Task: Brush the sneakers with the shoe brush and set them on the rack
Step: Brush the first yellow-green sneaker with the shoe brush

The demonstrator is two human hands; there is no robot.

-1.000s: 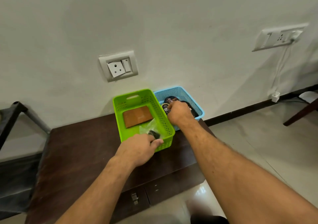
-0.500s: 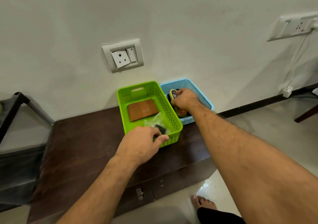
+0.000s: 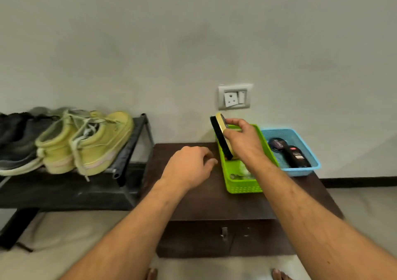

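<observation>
Gripping the shoe brush (image 3: 221,136) above the green basket (image 3: 242,186), the right hand (image 3: 242,140) has its fingers (image 3: 234,122) curled over the pale wooden back, thumb side hidden; the black bristles face away from the palm, toward the rack side, and the brush stands tilted on end with its lower tip dipping just inside the green basket's near-left wall. The left hand (image 3: 190,167) hangs over the dark wooden table (image 3: 214,202) just beside the green basket's left wall, its fingers loosely bent and holding nothing, fingertips near the basket but apart from it.

The green basket sits on the table against the wall, with something pale and clear lying in its bottom, too blurred to name. Touching the green basket's right side is a blue basket (image 3: 300,170), which holds a round dark tin (image 3: 277,143) and a black bottle (image 3: 297,157) lying on its side. Above the green basket, on the wall, is a white socket plate (image 3: 234,96).

Well to the left of the green basket stands the black rack (image 3: 131,148), its end frame next to the table's edge. On its top shelf the pair of yellow-green sneakers (image 3: 86,142) rest side by side, heels toward the viewer, laces loose. Farther from the green basket, beside them, lie dark shoes (image 3: 15,142). Bare toes (image 3: 151,274) show on the floor below the table.
</observation>
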